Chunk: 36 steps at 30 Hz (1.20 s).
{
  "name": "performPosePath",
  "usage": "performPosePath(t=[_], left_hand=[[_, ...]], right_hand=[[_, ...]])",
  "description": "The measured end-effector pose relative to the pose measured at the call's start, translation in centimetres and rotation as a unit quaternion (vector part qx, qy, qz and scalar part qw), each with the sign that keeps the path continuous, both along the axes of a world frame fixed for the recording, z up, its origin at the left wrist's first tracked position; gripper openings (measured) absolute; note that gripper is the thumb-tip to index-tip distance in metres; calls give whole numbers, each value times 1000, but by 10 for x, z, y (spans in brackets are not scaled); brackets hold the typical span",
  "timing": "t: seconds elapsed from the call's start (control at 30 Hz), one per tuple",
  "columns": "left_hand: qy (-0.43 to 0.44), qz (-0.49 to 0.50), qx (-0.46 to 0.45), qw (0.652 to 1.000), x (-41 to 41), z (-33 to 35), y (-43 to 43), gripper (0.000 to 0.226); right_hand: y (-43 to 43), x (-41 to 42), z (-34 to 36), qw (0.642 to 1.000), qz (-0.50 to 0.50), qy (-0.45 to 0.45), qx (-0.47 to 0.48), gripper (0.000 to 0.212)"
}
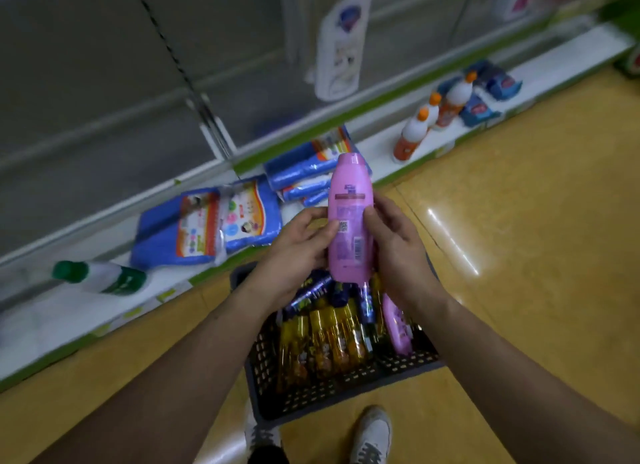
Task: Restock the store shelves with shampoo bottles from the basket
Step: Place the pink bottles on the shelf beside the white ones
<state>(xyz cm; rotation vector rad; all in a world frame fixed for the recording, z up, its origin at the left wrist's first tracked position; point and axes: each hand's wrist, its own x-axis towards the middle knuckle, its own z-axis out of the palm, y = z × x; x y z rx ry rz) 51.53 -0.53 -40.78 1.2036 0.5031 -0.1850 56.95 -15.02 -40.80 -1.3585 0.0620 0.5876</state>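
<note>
You held the pink shampoo bottle (349, 217) just above the basket (329, 394), your left hand (298, 252) and right hand (398, 252) both curled round its sides. The lift-out looked done; next you needed to carry it to the shelf (379, 145) and stand it there upright

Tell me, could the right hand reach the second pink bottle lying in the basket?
Probably, once freed: the second pink bottle lies uncovered at the right side of the basket, below the right hand, but that hand and the left hand both grip the raised pink bottle.
</note>
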Motion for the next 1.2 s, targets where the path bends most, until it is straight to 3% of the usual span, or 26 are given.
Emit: performPosePath(t=[0.3,0.6,0.73,0.93,1.07,1.2], left_hand=[[-95,92,67,989,-22,119,80,27],[-147,178,89,969,-54,189,157,26],[-179,226,98,952,-73,219,192,21],[-215,270,110,932,-112,256,253,19],[-224,304,141,915,-139,266,288,24],[-210,329,225,893,-158,270,313,35]], right_hand=[[93,2,121,993,52,-87,60,25],[183,-14,194,975,137,-126,120,29],[222,-33,214,957,166,-200,126,32],[285,-76,230,902,223,-365,59,65],[337,-104,238,863,204,-460,-49,86],[376,-130,246,877,189,-438,-53,83]])
